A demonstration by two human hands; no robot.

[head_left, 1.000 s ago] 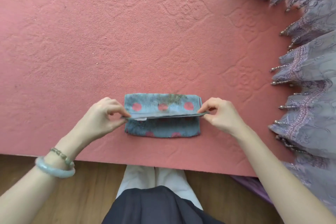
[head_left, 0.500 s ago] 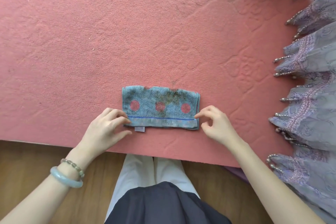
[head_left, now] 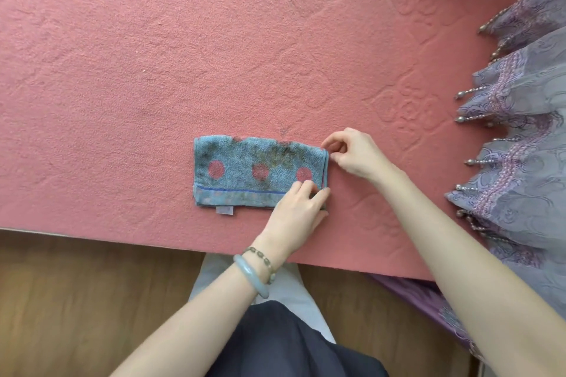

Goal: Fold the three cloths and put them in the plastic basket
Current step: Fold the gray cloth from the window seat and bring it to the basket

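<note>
A blue cloth (head_left: 245,171) with three pink dots and a dark stain lies folded into a long strip on the pink blanket (head_left: 214,55), near its front edge. A small white label sticks out under its near edge. My left hand (head_left: 298,208) pinches the cloth's near right corner. My right hand (head_left: 352,156) pinches the far right corner, fingers curled at the edge. No basket and no other cloths are in view.
A purple lace curtain (head_left: 520,131) with beaded tassels hangs along the right side. The blanket's front edge runs above the wooden floor (head_left: 76,300). My lap in dark and pale clothing (head_left: 275,330) is below the edge.
The lifted near layer was laid flat, finishing a fold. My left hand then crossed from the cloth's left end to its near right corner; my right hand shifted up to the far right corner.
</note>
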